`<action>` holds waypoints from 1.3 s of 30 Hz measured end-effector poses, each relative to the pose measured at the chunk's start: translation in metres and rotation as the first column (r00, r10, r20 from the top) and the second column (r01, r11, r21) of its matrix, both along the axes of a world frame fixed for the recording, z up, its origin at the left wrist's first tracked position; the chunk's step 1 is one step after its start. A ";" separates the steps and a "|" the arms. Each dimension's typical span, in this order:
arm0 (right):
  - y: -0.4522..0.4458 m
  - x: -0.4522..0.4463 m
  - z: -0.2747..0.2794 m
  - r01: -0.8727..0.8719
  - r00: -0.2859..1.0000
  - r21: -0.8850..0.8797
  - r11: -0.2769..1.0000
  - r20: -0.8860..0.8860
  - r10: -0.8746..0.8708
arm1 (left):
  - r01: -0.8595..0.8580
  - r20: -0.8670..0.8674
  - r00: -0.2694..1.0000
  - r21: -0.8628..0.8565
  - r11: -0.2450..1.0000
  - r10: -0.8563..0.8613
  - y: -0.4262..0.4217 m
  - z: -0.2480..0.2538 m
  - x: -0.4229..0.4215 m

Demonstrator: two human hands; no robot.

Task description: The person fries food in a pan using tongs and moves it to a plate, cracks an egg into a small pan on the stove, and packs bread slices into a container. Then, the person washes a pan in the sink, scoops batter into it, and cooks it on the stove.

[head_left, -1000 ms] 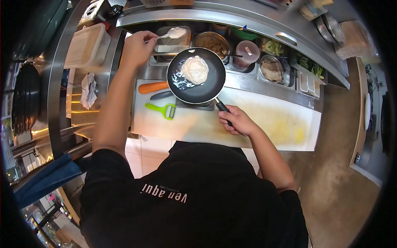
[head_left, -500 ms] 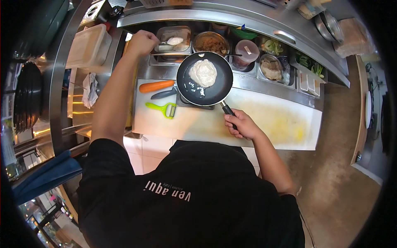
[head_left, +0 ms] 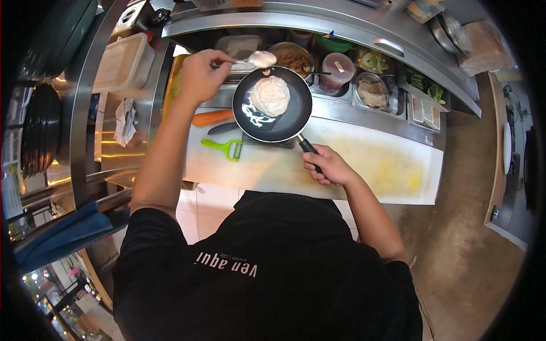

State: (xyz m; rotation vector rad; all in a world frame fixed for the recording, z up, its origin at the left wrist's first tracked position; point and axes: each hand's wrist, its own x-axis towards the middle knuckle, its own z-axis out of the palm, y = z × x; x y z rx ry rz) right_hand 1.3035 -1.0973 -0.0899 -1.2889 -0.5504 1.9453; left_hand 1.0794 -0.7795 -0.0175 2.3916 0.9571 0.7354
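Fingers pinched round its handle, my left hand (head_left: 209, 73) holds a spoon (head_left: 243, 61) heaped with a creamy white substance (head_left: 262, 59). The spoon's bowl is over the upper rim of a black frying pan (head_left: 282, 126). My right hand (head_left: 327, 165) is wrapped round the pan's black handle (head_left: 309, 149), keeping the pan above the board. A round white mass (head_left: 270, 96) lies in the pan, with shiny patches beside it. Left of the pan, partly covered by it, are a carrot (head_left: 211, 117) and a dark-handled knife (head_left: 223, 129).
A green peeler (head_left: 225, 147) lies on the white cutting board (head_left: 364, 165). Behind the pan stand a clear container (head_left: 239, 44), a bowl of brown food (head_left: 292, 57), a lidded tub (head_left: 336, 72) and a bowl of pale slices (head_left: 372, 94). A steel shelf edge (head_left: 318, 23) overhangs them.
My left hand has lifted the loaded spoon out of the clear container and moved it right, over the pan's rim. The pan in my right hand has shifted slightly left and up.
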 end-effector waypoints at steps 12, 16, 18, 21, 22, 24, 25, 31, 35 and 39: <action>-0.026 0.005 0.002 0.087 0.996 -0.032 0.996 0.006 -0.087 | -0.148 -0.048 0.989 -0.364 0.920 0.140 0.070 -0.063 -0.007; -0.061 0.012 0.008 0.164 0.986 -0.067 0.984 -0.002 -0.165 | -0.229 -0.352 0.901 0.111 0.967 0.254 0.070 -0.064 0.006; -0.083 0.020 0.006 0.176 0.984 -0.048 0.983 0.023 -0.175 | -0.006 -0.260 0.950 0.539 0.842 0.173 0.041 -0.054 0.019; -0.115 0.026 0.011 0.276 0.961 -0.059 0.959 0.045 -0.273 | 0.337 -0.353 0.889 0.075 0.938 -0.292 -0.031 -0.077 0.033; -0.124 0.026 0.013 0.289 0.957 -0.061 0.955 0.050 -0.286 | 0.484 -0.452 0.772 -0.038 0.874 -0.447 -0.053 -0.086 0.035; -0.140 0.027 0.017 0.369 0.929 -0.077 0.926 0.055 -0.365 | 0.537 -0.540 0.694 -0.053 0.842 -0.476 -0.086 -0.104 0.037; -0.148 0.027 0.021 0.386 0.922 -0.079 0.919 0.062 -0.382 | 0.552 -0.534 0.688 -0.054 0.832 -0.491 -0.091 -0.112 0.042; -0.184 0.021 0.031 0.502 0.864 -0.087 0.861 0.104 -0.493 | 0.506 -0.456 0.760 -0.034 0.862 -0.464 -0.071 -0.070 0.036; -0.203 0.016 0.035 0.534 0.846 -0.113 0.838 0.086 -0.527 | 0.239 -0.429 0.881 0.040 0.970 -0.199 -0.023 0.016 0.029; -0.211 0.015 0.038 0.544 0.839 -0.098 0.833 0.090 -0.537 | 0.205 -0.568 0.810 0.037 0.978 -0.149 0.081 -0.028 0.043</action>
